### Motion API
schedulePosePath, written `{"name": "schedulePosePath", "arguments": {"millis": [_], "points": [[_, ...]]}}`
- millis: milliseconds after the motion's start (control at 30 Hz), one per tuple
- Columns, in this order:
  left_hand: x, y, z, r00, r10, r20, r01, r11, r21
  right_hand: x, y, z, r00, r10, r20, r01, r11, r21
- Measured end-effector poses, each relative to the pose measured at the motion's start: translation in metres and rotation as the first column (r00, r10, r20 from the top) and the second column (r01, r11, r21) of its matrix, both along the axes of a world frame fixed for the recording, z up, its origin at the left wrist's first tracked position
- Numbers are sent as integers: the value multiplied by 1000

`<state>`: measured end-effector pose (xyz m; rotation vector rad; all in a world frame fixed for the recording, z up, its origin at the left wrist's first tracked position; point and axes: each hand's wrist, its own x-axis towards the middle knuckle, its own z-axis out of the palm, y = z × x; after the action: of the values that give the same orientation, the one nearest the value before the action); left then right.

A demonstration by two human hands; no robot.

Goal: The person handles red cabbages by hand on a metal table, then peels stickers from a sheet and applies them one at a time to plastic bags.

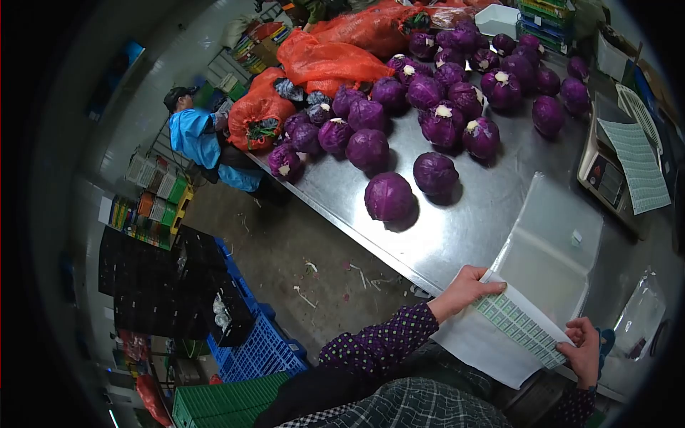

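A sheet of small green-and-white labels (pixel 519 322) is stretched between my hands at the table's near edge, with white paper below it. My left hand (pixel 467 289) pinches its upper left corner, thumb on top. On the sheet's right end my right hand (pixel 585 349) is closed, thumb and fingers at the edge. Just beyond lies a clear plastic sleeve (pixel 553 228), flat on the metal table (pixel 325 207), with a small white label on it. Many purple cabbages (pixel 389 197) sit farther back, some with pale cut stems upward.
Red mesh sacks (pixel 325 60) lie at the table's far left. A scale (pixel 605 171) with another label sheet (pixel 637 164) over it stands at right. A person in blue (pixel 196 139) is beyond the table. Black crates (pixel 146 285) and a blue pallet (pixel 260 346) occupy the floor at left.
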<state>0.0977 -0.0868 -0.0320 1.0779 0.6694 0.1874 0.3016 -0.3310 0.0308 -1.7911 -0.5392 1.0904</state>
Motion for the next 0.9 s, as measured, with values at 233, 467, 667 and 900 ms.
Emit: {"name": "schedulePosePath", "arguments": {"millis": [233,467,667,900], "points": [[-10,-1,20,976,84,-201,-58,990,129,9,-15,-22,998,-38,-47,39,999,25],[-18,-2,7,969,215,-122,-204,974,94,10,4,10,963,52,264,-45,998,-33],[-14,-3,11,972,194,-132,-180,977,111,7,48,142,408,-352,842,-340,798,498],[-15,-11,15,979,192,-61,-187,979,75,-13,76,256,26,-444,896,-779,553,296]]}}
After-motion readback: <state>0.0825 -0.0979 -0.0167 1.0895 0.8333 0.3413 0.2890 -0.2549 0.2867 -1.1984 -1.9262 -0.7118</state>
